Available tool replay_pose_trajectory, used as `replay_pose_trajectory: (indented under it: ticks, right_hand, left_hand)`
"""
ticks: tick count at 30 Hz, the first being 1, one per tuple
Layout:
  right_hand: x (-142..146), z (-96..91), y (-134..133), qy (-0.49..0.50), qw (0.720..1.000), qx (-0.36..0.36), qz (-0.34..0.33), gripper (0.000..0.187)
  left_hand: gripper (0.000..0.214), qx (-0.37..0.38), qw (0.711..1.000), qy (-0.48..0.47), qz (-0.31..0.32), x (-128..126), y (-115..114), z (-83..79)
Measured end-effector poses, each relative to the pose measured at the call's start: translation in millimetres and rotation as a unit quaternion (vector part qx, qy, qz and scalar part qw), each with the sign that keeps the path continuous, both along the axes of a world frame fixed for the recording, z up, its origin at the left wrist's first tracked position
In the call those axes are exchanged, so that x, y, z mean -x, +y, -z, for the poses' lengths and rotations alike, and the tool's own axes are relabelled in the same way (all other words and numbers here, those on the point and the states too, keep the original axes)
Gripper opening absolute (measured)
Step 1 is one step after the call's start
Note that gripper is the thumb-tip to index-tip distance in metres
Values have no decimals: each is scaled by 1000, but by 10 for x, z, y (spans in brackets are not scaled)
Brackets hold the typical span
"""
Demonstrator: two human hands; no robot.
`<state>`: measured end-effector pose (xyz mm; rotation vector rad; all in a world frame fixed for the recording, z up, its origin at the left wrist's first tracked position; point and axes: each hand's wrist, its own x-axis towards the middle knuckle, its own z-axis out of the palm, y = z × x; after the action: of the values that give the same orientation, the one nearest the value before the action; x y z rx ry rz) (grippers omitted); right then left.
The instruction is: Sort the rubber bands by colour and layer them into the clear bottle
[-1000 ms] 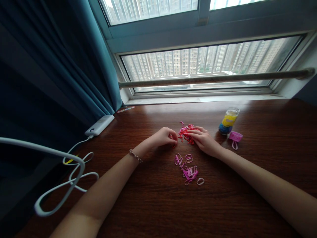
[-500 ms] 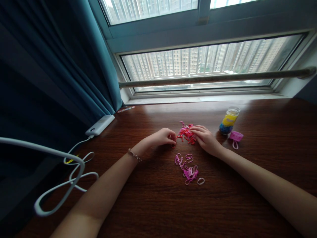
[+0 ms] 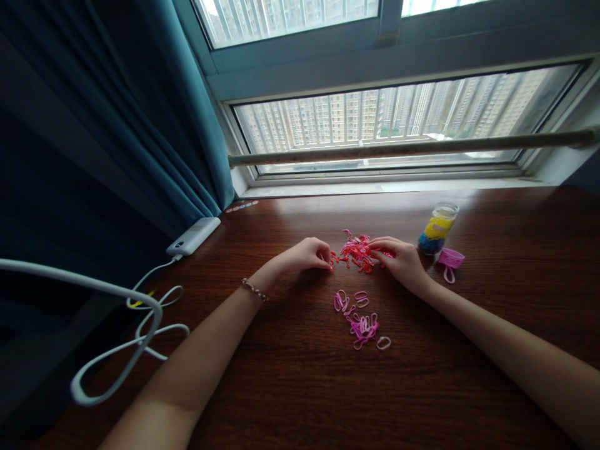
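A loose pile of red and pink rubber bands [image 3: 359,251] lies on the dark wooden table. My left hand [image 3: 313,254] is at its left edge, thumb and forefinger pinched on a red rubber band [image 3: 331,265] that rests low against the table. My right hand [image 3: 402,262] reaches in from the right, fingers and thumb closing on bands at that side of the pile; exactly how many they grip is hidden. Nearer to me lies a second cluster of pink and purple rubber bands [image 3: 364,328], with several more pink bands [image 3: 342,301] just above it.
At right stand a glass jar [image 3: 438,228] with yellow and blue contents and a pink looped item [image 3: 450,258]. A white power bank [image 3: 194,236] with a looping white cable [image 3: 154,331] lies left, beside the blue curtain [image 3: 197,137]. A rail [image 3: 403,149] crosses the window behind.
My left hand has shifted slightly up toward the pile with the red band. My right hand has drawn slightly rightward, its fingers more bent, uncovering more of the pile. The view has shifted slightly.
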<state>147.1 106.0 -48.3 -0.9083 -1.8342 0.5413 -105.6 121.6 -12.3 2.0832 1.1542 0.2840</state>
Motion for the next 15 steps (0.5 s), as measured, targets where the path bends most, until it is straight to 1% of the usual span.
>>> replay_pose_trajectory:
  ticks: [4, 6, 10, 15]
  right_hand:
    - [-4, 33, 12, 22, 999, 24, 18, 11]
    - [0, 46, 15, 27, 999, 31, 18, 12]
    - [3, 52, 14, 24, 999, 34, 13, 12]
    - [-4, 51, 6, 24, 999, 36, 11, 12]
  left_hand:
    - [21, -24, 999, -10, -47, 10, 4, -10]
    - [20, -28, 998, -13, -61, 7, -7, -32]
    - [19, -32, 997, -23, -70, 4, -19, -61]
    - [24, -26, 994, -76, -71, 15, 13, -2]
